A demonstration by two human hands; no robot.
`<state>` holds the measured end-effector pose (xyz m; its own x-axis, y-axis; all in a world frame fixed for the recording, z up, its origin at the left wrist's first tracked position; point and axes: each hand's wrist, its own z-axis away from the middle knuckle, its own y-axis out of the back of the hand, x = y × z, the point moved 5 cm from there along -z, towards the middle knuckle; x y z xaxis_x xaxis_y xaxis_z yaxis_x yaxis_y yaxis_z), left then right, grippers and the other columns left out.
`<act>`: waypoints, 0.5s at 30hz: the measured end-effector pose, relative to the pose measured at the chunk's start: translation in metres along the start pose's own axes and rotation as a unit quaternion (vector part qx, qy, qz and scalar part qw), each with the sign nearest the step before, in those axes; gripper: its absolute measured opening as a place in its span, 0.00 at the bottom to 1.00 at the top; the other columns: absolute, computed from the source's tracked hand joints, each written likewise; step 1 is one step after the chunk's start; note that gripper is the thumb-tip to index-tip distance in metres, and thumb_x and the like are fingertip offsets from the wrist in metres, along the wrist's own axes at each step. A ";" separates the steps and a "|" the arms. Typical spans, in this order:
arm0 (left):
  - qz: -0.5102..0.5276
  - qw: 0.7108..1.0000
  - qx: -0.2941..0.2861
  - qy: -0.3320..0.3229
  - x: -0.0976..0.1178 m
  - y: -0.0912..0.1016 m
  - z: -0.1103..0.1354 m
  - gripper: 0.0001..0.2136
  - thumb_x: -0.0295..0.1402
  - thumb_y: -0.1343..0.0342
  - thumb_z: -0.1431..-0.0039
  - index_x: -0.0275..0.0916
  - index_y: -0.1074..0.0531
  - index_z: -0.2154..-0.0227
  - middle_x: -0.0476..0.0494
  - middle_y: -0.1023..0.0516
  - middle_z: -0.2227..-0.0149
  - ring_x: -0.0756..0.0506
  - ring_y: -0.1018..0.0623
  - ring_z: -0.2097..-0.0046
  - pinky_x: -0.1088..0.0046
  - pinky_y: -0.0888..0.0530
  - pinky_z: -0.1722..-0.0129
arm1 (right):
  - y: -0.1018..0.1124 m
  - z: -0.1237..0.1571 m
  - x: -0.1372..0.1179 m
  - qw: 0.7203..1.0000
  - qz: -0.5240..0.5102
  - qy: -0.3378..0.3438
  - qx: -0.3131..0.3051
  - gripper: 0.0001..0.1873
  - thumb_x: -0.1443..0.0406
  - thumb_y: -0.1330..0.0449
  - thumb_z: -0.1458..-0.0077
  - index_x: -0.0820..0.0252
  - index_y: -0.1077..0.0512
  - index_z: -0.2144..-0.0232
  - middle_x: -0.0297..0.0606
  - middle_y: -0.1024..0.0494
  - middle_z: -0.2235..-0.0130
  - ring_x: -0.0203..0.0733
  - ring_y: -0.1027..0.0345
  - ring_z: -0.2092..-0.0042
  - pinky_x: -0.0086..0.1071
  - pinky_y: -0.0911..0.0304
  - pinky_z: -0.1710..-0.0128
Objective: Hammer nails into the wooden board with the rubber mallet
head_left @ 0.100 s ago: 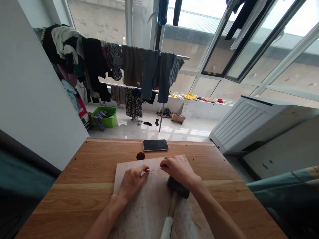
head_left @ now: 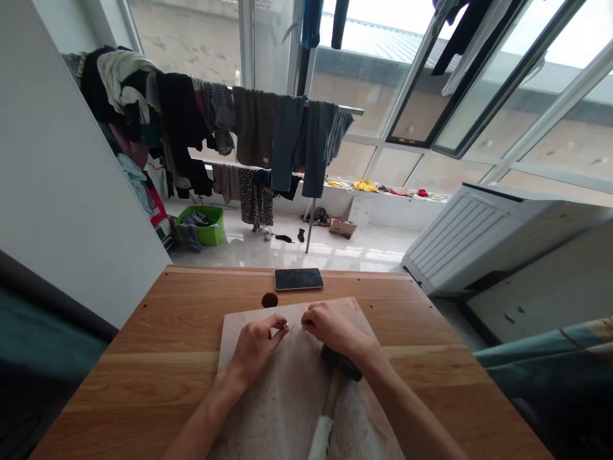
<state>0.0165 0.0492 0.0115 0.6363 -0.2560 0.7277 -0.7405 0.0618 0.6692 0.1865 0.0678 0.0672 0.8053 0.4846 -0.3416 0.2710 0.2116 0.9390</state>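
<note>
Hands low over a pale board: rough whitish face, speckled with small dark dots, squared corners. Your left hand is curled, thumb and forefinger pinching a small shiny metal piece just above the board's far half; it is too small to tell its shape. Your right hand sits just beside it, knuckles up, fingers bent down toward the board, tips near the left's. You cannot tell whether they grip anything. Mallet lies on the board under your right wrist: black rounded head, wooden handle, white wrap at the near end. Table is smooth orange-brown wood with a visible grain and a round dark hole. Phone, flat, dark and glossy, lies near the far edge.
</note>
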 end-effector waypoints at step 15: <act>0.094 0.995 -0.027 -0.002 0.023 0.008 0.016 0.14 0.43 0.44 0.38 0.44 0.25 0.53 0.49 0.16 0.58 0.52 0.24 0.79 0.75 0.24 0.70 | 0.002 0.041 -0.036 0.992 -0.113 0.029 0.055 0.10 0.69 0.43 0.36 0.57 0.21 0.59 0.39 0.21 0.60 0.39 0.26 0.62 0.28 0.35 0.60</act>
<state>0.0214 0.0288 0.0310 0.4859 -0.2385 0.8409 -0.8341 0.1610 0.5276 0.1796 0.0154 0.0826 0.6868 0.4846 -0.5417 0.4987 0.2281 0.8362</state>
